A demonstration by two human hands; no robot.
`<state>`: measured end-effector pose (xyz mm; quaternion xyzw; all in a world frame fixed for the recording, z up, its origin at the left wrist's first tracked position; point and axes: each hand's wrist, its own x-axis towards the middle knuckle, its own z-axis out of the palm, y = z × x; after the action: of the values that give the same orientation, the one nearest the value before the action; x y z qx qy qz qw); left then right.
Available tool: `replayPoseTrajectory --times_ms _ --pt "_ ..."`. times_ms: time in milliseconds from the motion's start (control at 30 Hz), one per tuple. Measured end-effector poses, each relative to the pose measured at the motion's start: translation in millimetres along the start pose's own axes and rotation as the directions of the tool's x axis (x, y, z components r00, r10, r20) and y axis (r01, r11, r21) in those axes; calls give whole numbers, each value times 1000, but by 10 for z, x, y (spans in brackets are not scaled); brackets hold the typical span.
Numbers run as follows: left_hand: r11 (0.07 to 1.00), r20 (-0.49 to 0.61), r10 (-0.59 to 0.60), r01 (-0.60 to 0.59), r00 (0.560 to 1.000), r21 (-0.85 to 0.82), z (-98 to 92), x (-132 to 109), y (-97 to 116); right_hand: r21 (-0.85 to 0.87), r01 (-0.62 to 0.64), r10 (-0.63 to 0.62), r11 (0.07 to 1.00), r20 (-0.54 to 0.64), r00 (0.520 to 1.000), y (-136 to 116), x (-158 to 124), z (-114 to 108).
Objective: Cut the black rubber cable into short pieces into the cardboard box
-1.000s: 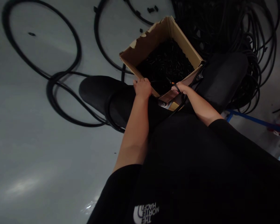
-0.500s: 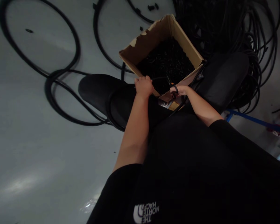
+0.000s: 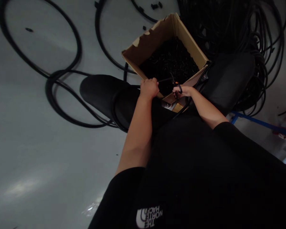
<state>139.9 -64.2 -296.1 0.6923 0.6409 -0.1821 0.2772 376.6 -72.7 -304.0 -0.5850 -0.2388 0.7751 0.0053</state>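
Note:
My left hand (image 3: 149, 88) is closed round a black hose (image 3: 165, 80) at the near left edge of an open cardboard box (image 3: 189, 36). The hose's end reaches over the box toward the scissors. In my right hand (image 3: 183, 91) are scissors (image 3: 177, 87) with black handles and a bit of orange at the pivot; their blades are at the hose, dark and hard to make out. Many short black pieces (image 3: 171, 58) lie inside the box, which stands between my legs.
Loops of black hose (image 3: 79, 52) lie on the grey floor (image 3: 50, 152) at the left. A big tangle of black hose (image 3: 228, 28) is behind the box at the right. A blue bar (image 3: 257, 121) runs along the right side.
My left hand has moved slightly right, toward the scissors, and the hose now extends to them. The scissor blades, which pointed up-left over the box, now meet the hose.

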Motion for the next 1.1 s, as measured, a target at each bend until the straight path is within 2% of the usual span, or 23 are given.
replayPoseTrajectory --times_ms 133,300,500,767,833,900,1000,1100 --pt "1000 8 14 -14 1000 -11 24 8 -19 7 14 -14 1000 -30 999 33 97 -35" --pt "1000 -10 3 -3 1000 -24 51 15 -22 22 96 -93 995 -97 991 90 285 -135" --pt "999 12 -23 23 1000 -33 45 30 -29 -98 124 -136 987 -130 982 147 415 -206" --pt "1000 22 -27 27 999 -9 1 -24 12 -366 118 -231 923 -284 930 108 238 -123" --pt "999 23 -39 39 999 -2 -8 -37 31 -411 92 -216 907 -267 939 108 202 -100" --pt "999 17 -48 48 999 -6 -15 -45 41 -414 67 -158 908 -190 969 123 175 -66" --pt "996 6 -64 64 998 -60 -23 -48 41 -335 -5 -25 942 -83 996 156 140 -4" --pt "993 -4 -76 75 997 -88 -22 -47 35 -224 -68 62 972 -31 998 163 116 29"
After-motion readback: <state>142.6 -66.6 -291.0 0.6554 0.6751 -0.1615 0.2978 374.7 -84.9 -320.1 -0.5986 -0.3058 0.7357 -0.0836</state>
